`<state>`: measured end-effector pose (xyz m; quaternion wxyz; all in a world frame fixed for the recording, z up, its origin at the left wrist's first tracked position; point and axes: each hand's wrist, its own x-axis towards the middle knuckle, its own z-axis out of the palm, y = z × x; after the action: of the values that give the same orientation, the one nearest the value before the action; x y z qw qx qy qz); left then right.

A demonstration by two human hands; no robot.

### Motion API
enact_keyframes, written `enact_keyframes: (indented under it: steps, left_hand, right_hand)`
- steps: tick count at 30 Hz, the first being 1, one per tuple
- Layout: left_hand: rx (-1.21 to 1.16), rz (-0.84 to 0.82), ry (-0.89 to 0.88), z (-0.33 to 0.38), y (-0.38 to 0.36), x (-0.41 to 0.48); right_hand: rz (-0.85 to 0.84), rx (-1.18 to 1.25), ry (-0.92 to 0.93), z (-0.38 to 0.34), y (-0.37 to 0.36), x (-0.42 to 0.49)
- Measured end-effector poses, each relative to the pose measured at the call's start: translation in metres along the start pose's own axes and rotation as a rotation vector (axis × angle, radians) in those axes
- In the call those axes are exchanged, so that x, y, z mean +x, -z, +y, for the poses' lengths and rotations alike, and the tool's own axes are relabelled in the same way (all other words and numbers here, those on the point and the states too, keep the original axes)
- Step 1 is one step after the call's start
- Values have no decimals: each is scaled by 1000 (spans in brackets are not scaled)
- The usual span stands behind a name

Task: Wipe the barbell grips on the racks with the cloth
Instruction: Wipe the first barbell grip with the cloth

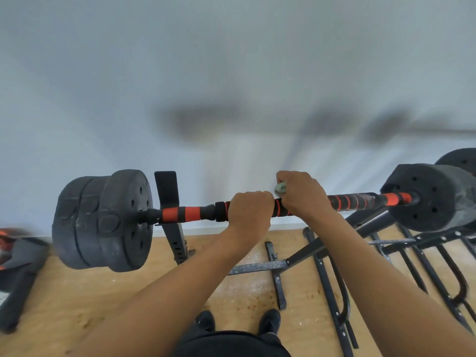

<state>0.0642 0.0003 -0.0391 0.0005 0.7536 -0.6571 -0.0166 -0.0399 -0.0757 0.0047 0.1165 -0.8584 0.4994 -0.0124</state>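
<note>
A barbell (pixel 188 213) with a red-and-black striped foam grip lies across a black rack (pixel 168 202), with black weight plates (pixel 103 220) on its left end and more at its right end (pixel 427 197). My left hand (pixel 248 211) is wrapped around the grip near the middle of the bar. Right beside it, my right hand (pixel 304 195) is curled over the bar and holds a pale green cloth (pixel 280 188), which is bunched against the grip. Only a small corner of the cloth shows between my hands.
Black rack legs and crossbars (pixel 260 266) spread over the wooden floor below the bar. More black frame tubes (pixel 438 266) stand at the right. A dark bench or pad with an orange part (pixel 15 261) lies at the far left. A white wall is behind.
</note>
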Motion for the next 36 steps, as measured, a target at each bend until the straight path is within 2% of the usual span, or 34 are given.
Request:
enact_keyframes:
  steps: [2, 4, 7, 9, 11, 16, 20, 22, 23, 26, 27, 28, 30, 33, 36]
  left_hand:
    - [-4, -63, 18, -1, 4, 4]
    - [-72, -220, 16, -5, 14, 14]
    - [-391, -518, 12, -17, 30, 33]
    - [-491, -562, -7, -19, 31, 38]
    - [-403, -467, -42, -16, 27, 34]
    - [-84, -22, -36, -1, 0, 12]
    - [37, 138, -39, 3, -10, 4]
    - [-51, 41, -36, 2, -4, 9]
    - [-113, -58, -40, -2, 2, 16]
    - [-407, -543, -14, -19, 28, 40]
    - [-485, -671, 6, -21, 31, 44]
    - [-509, -713, 25, -20, 29, 45]
    - [-402, -569, 42, -15, 24, 39]
    - [-108, -225, 27, -2, 10, 22]
    - [26, 18, 9, 2, -7, 11]
  right_hand:
    - [-46, 32, -16, 0, 1, 5]
    - [-70, 31, -12, 3, 3, 1]
    - [-64, 50, -1, 16, 8, -13]
    - [-32, 100, 15, 20, 10, -20]
    - [15, 137, -3, 18, 7, -15]
    - [-40, 81, -2, 7, 0, 9]
    - [-68, 84, 17, 7, 2, 13]
    - [-56, 108, 7, 13, 6, 3]
    - [-48, 117, 6, 17, 9, -4]
    - [-48, 136, 24, 24, 14, -25]
    - [-32, 146, 25, 24, 13, -26]
    - [-18, 149, 31, 23, 12, -23]
    - [-23, 131, 53, 19, 8, -11]
    - [-93, 117, 83, 19, 2, 13]
    - [-143, 102, 120, 21, -7, 33]
